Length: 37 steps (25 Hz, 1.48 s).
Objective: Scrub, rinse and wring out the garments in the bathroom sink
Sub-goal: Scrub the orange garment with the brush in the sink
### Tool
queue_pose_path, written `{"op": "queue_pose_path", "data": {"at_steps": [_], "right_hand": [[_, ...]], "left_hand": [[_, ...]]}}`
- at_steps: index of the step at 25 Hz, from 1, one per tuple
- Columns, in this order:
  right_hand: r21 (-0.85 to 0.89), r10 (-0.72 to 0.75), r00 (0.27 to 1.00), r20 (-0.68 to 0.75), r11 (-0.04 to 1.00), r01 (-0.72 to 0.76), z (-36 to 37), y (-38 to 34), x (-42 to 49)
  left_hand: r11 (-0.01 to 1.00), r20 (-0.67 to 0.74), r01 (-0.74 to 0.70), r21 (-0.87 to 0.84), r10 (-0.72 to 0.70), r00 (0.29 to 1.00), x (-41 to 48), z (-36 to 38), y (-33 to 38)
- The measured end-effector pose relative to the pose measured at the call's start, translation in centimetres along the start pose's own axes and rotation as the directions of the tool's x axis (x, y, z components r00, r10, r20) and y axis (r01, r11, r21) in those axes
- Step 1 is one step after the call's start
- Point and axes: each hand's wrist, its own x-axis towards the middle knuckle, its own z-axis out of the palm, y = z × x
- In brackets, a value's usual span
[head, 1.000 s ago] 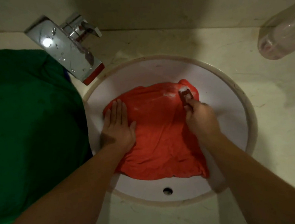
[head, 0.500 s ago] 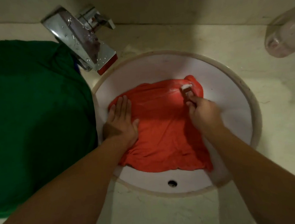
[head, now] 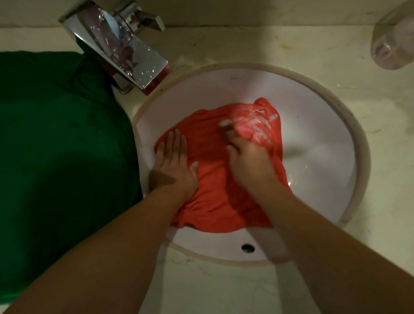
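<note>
A red-orange garment lies spread in the round white sink. White soap lather covers its far right corner. My left hand presses flat on the garment's left side with straight fingers. My right hand is curled around a small brush, whose soapy head pokes out beyond the fingers and touches the cloth near the lather. The brush is blurred and mostly hidden by the hand.
A chrome faucet juts over the sink's far left rim. A large dark green cloth covers the counter to the left. A clear plastic bottle lies at the far right. The overflow hole sits at the sink's near wall.
My right hand with the brush has slid left across the garment, leaving a patch of white lather on the far right corner. My left hand has stayed pressed on the cloth.
</note>
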Motion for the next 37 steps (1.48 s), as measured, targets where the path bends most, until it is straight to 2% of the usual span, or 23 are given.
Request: {"op": "queue_pose_path", "data": {"at_steps": [2,3,4,5,7,8,10,12,15,17,19,21,22,23,24,26,28,29,30,32,34,35,37], "right_hand": [[0.029,-0.172,0.973,0.156,0.985,0.17,2.5,-1.4,-2.3],[-0.042,-0.186,0.969,0.165,0.98,0.195,1.4,-0.2,-2.1],[-0.127,-0.111,0.984,0.139,0.984,0.129,-0.6,1.8,-1.2],[-0.211,0.017,0.997,0.072,0.977,-0.001,-2.9,3.9,-0.5],[-0.278,0.232,0.971,-0.058,0.93,-0.239,-5.7,5.6,-0.1],[-0.267,0.23,0.971,-0.072,0.933,-0.241,-5.3,5.3,-0.5],[-0.187,0.105,0.994,-0.018,0.976,-0.107,-3.0,3.0,-1.9],[-0.137,0.057,0.998,-0.009,0.989,-0.058,-1.9,2.6,-2.9],[-0.254,0.182,0.983,-0.002,0.951,-0.177,-4.8,4.8,1.5],[-0.261,0.242,0.97,-0.026,0.935,-0.24,-5.2,4.1,3.4],[-0.163,0.059,0.997,-0.054,0.984,-0.067,-2.5,1.3,2.4],[-0.103,-0.161,0.982,0.103,0.98,0.172,0.7,-1.1,-0.8],[-0.121,-0.201,0.958,0.206,0.966,0.229,1.2,-0.8,-2.0],[-0.152,-0.195,0.952,0.236,0.96,0.235,0.3,0.5,-1.8],[-0.209,-0.143,0.968,0.205,0.96,0.186,-1.5,2.3,-1.0],[-0.309,0.065,0.996,0.061,0.95,-0.043,-6.1,6.4,0.7],[-0.31,0.179,0.982,-0.06,0.932,-0.189,-7.8,7.4,1.3],[-0.273,0.138,0.987,-0.078,0.95,-0.154,-6.6,6.0,1.1],[-0.202,0.033,0.999,-0.042,0.979,-0.04,-4.4,3.8,0.6],[-0.088,-0.188,0.973,0.137,0.976,0.201,0.0,0.6,-1.8],[-0.127,-0.232,0.945,0.232,0.956,0.266,-0.3,1.8,-2.4],[-0.196,-0.156,0.968,0.196,0.961,0.195,-2.0,3.4,-1.6],[-0.295,0.098,0.995,0.028,0.952,-0.085,-6.0,6.2,-0.2]], "left_hand": [[1.0,-0.005,-0.005,0.016,0.005,1.0,0.0,0.1,-0.1],[1.0,-0.015,-0.001,0.019,0.002,1.0,0.1,0.2,-0.2],[1.0,-0.014,-0.003,0.013,0.003,1.0,0.1,0.3,-0.4],[1.0,-0.001,-0.006,0.006,0.006,1.0,0.2,0.2,-0.4],[1.0,0.018,-0.003,-0.005,0.004,1.0,0.3,0.4,-0.4],[1.0,0.015,-0.002,-0.005,0.002,1.0,0.2,0.5,-0.3],[1.0,-0.012,-0.011,-0.01,0.011,1.0,0.2,0.5,-0.2],[0.999,-0.027,-0.03,-0.033,0.029,0.999,0.0,0.5,-0.2],[0.993,-0.023,-0.086,-0.076,0.084,0.996,-0.2,0.6,0.0],[0.991,-0.025,-0.08,-0.11,0.077,0.997,-0.7,0.9,0.7],[0.995,-0.01,-0.042,-0.086,0.041,0.999,-1.0,1.0,0.9],[0.999,0.016,-0.033,-0.026,0.033,0.999,-0.5,0.8,0.3],[0.999,0.033,-0.046,0.013,0.045,0.998,-0.2,0.5,-0.3],[0.997,0.055,-0.062,0.044,0.059,0.997,0.3,0.3,-0.8],[0.995,0.078,-0.082,0.063,0.077,0.994,0.6,0.0,-1.3],[0.988,0.102,-0.103,0.113,0.091,0.991,0.4,-0.2,-1.7],[0.984,0.121,-0.094,0.149,0.076,0.99,0.3,-0.3,-1.5],[0.983,0.14,-0.088,0.162,0.066,0.988,0.2,-0.4,-1.4],[0.981,0.153,-0.084,0.176,0.057,0.987,0.1,-0.5,-1.2],[0.98,0.147,-0.074,0.186,0.047,0.988,0.1,-0.5,-1.3],[0.981,0.135,-0.072,0.179,0.048,0.99,0.1,-0.3,-1.6],[0.983,0.132,-0.071,0.168,0.049,0.99,0.1,-0.1,-1.7],[0.988,0.143,-0.065,0.143,0.044,0.989,0.0,-0.2,-1.6]]}}
